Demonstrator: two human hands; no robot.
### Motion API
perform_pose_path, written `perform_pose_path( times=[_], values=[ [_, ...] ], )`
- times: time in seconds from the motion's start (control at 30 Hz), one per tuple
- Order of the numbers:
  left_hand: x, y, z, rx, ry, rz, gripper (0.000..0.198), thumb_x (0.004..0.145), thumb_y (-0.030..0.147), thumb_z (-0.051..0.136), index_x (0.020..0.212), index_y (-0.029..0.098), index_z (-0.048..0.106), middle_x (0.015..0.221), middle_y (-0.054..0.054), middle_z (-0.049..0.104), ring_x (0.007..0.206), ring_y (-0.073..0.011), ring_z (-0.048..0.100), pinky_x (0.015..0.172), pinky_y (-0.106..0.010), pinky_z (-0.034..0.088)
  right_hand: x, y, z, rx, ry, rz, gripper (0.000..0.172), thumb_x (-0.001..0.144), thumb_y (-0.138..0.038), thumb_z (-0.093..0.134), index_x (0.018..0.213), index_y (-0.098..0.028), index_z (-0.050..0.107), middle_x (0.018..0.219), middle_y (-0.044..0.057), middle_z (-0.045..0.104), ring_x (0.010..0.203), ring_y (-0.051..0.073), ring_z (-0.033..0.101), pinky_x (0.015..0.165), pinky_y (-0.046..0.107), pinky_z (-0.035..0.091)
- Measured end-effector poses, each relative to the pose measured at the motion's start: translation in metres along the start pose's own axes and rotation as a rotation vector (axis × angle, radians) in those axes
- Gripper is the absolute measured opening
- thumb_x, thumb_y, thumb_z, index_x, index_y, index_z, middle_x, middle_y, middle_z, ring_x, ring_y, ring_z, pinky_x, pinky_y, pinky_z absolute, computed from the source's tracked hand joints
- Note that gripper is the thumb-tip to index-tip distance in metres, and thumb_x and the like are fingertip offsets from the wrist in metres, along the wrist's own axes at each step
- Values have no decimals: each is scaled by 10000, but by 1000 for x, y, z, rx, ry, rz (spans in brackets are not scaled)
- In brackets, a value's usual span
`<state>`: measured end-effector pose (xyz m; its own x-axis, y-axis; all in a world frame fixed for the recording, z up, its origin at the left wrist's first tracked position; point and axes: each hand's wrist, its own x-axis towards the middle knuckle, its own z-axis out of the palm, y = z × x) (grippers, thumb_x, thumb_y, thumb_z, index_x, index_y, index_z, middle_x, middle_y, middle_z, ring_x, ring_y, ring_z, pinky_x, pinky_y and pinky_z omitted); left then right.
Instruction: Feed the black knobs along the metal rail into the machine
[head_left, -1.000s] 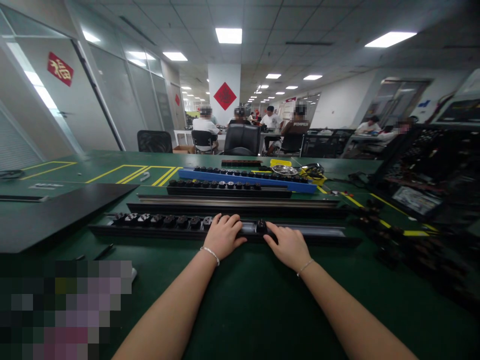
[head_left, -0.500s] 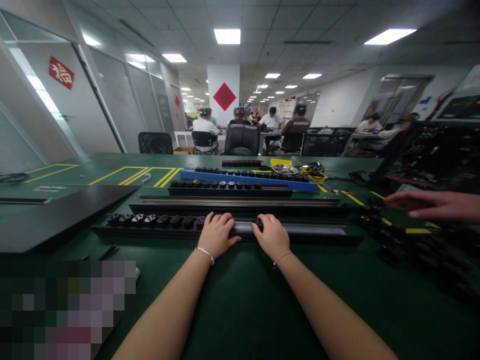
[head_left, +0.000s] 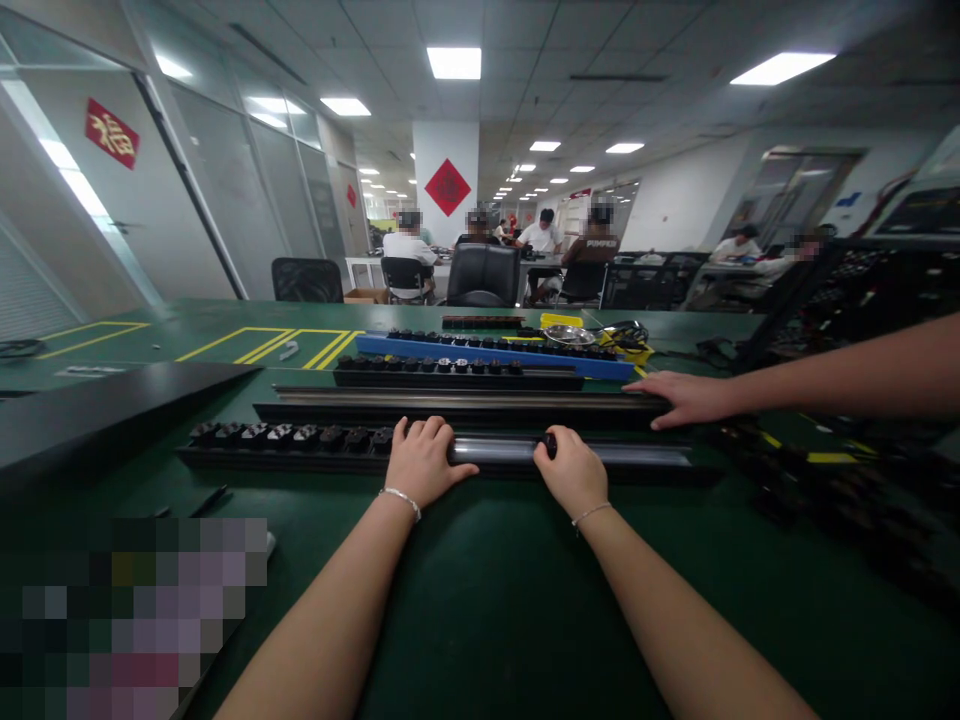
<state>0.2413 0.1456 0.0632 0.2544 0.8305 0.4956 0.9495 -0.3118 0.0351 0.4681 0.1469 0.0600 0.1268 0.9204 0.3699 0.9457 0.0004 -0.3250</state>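
Note:
A long black rail (head_left: 645,458) lies across the green table in front of me, its left part filled with a row of black socket modules (head_left: 285,435). My left hand (head_left: 424,462) rests curled on the rail at the end of that row, fingers wrapped over its top. My right hand (head_left: 574,473) is closed on a small black socket module (head_left: 550,441) sitting in the rail's bare metal channel. Another person's hand (head_left: 682,398) reaches in from the right and lies flat on a second, empty rail (head_left: 465,400) behind mine.
Farther back lie a black strip with modules (head_left: 457,372) and a blue strip (head_left: 495,352). A black panel (head_left: 112,405) sits at the left, dark parts (head_left: 825,500) at the right. People sit at desks beyond the green table (head_left: 487,600).
My right hand has slid right along the rail with the module, widening the gap from my left hand. The other person's hand has reached in from the right onto the rail behind.

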Motion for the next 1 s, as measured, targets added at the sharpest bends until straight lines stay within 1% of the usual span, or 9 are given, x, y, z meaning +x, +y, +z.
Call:
perform_pose_path(
  times=[0.07, 0.17, 0.27, 0.37, 0.47, 0.57, 0.8, 0.9, 1.0],
  values=[
    [1, -2, 0, -4, -6, -22, 494, 666, 677, 546, 854, 224, 592, 1066, -67, 574, 1001, -264, 512, 1034, -533, 206, 1, 6, -2, -11, 3, 21, 296, 826, -320, 400, 1027, -201, 581, 1036, 72, 620, 888, 195, 572, 715, 293, 373],
    [2, -2, -1, 11, 3, -63, 467, 753, 655, 447, 817, 218, 597, 1052, -68, 582, 1000, -256, 513, 1035, -532, 205, 3, 15, -4, -26, 21, 43, 287, 820, -312, 401, 1014, -198, 579, 1021, 68, 622, 874, 197, 574, 707, 298, 370],
    [2, -1, 0, 46, 31, -95, 411, 828, 567, 391, 791, 213, 596, 1023, -70, 593, 965, -245, 526, 1027, -525, 223, 4, 21, -6, -32, 39, 49, 289, 816, -313, 403, 1015, -196, 577, 1017, 65, 625, 881, 198, 574, 713, 296, 368],
    [2, 0, 2, 84, 60, -99, 331, 858, 455, 388, 787, 208, 596, 988, -73, 597, 937, -239, 533, 1026, -522, 226, 4, 22, -8, -35, 31, 63, 291, 811, -312, 409, 1016, -195, 580, 1017, 67, 625, 894, 198, 571, 721, 293, 366],
    [2, 1, 4, 102, 84, -101, 269, 858, 366, 392, 794, 207, 598, 961, -71, 598, 922, -236, 535, 1032, -519, 218, 4, 20, -10, -41, 25, 86, 288, 805, -302, 413, 1008, -193, 587, 1010, 69, 626, 886, 197, 570, 722, 293, 363],
    [2, 0, 5, 92, 92, -110, 241, 848, 315, 391, 798, 211, 603, 955, -71, 601, 910, -235, 538, 1033, -518, 215, 5, 22, -11, -47, 25, 107, 289, 798, -301, 419, 1004, -191, 588, 1012, 75, 626, 885, 203, 569, 729, 301, 361],
    [2, 0, 7, 79, 100, -119, 225, 831, 254, 393, 873, 217, 610, 922, -70, 614, 897, -232, 548, 1031, -501, 213, 8, 37, -14, -31, 30, 164, 303, 787, -309, 425, 1022, -189, 574, 1046, 78, 620, 939, 219, 559, 771, 324, 359],
    [2, -1, 8, 63, 101, -118, 249, 819, 228, 393, 936, 220, 613, 955, -73, 621, 917, -237, 551, 1029, -509, 212, 9, 41, -15, -29, 23, 177, 310, 785, -309, 429, 1033, -189, 570, 1044, 83, 618, 944, 218, 556, 783, 327, 359],
    [2, -2, 8, 45, 93, -104, 259, 812, 207, 392, 938, 224, 618, 986, -68, 631, 933, -238, 552, 1031, -528, 201, 9, 42, -15, -31, 32, 178, 316, 785, -307, 423, 1041, -187, 565, 1047, 84, 615, 941, 214, 558, 786, 328, 361]
  ],
)
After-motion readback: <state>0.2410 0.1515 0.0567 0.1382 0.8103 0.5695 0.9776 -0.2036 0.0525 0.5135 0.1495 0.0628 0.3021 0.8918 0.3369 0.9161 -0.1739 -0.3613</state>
